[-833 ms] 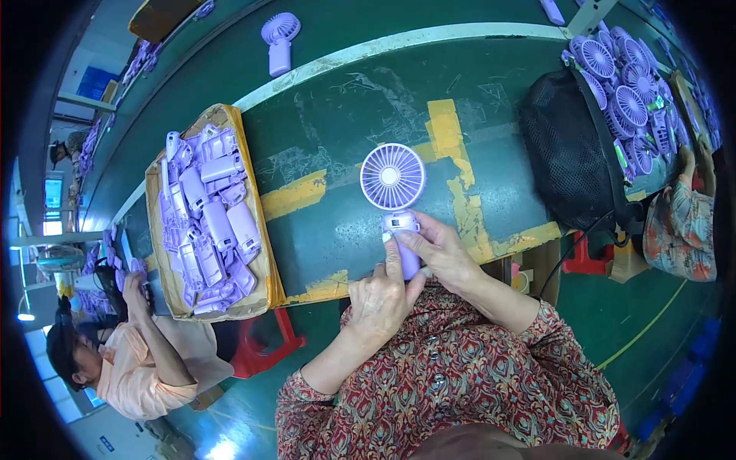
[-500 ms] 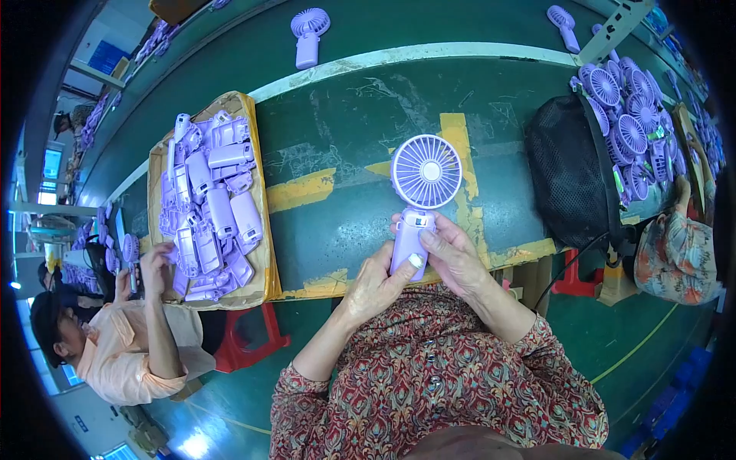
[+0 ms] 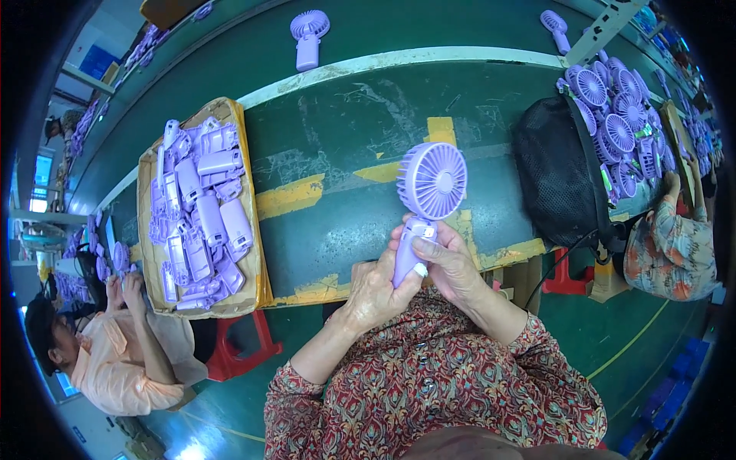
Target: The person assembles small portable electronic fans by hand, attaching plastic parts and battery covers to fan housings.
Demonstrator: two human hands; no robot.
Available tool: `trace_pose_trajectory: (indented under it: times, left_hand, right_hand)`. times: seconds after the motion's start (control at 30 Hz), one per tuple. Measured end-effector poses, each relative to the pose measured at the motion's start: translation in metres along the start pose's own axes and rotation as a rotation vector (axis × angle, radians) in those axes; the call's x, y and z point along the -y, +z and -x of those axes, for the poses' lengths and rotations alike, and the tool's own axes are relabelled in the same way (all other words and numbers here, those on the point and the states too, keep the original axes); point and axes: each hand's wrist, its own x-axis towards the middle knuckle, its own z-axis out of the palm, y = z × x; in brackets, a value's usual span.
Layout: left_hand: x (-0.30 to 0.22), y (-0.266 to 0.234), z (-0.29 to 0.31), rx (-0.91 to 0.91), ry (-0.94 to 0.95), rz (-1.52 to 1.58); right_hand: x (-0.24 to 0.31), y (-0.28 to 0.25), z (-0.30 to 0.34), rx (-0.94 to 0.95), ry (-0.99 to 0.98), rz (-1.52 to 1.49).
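A purple handheld fan (image 3: 434,182) is held upright over the near edge of the green table, its round grille tilted a little to the right. My left hand (image 3: 377,295) wraps the lower left of its handle, with a white covering on the thumb tip. My right hand (image 3: 454,268) grips the upper handle from the right, its thumb on the front just below a small light-coloured window. The fingers behind the handle are mostly hidden.
A cardboard tray (image 3: 257,268) of purple casing parts stands at left. To the right are a black mesh bag (image 3: 556,176) and a heap of purple fans (image 3: 625,126). One more fan (image 3: 308,40) lies beyond the white strip. Co-workers sit at both sides.
The fan has turned, so its grille now faces more to the right. My right thumb has shifted slightly on the handle. The co-worker's hand at left has drawn away from the tray.
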Motion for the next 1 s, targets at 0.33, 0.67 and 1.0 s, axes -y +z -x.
trace_pose_trajectory:
  times: [0.33, 0.67, 1.0]
  left_hand:
    - [0.018, 0.007, -0.055, 0.079, -0.187, 0.347]
    - [0.032, 0.019, -0.085, -0.136, -0.106, 0.401]
    - [0.034, 0.017, -0.102, -0.132, -0.148, 0.472]
  right_hand:
    - [0.044, -0.018, -0.061, -0.057, 0.060, 0.244]
    - [0.170, -0.067, -0.303, -0.791, -0.593, 1.623]
    - [0.234, -0.102, -0.307, -0.599, -0.712, 2.115]
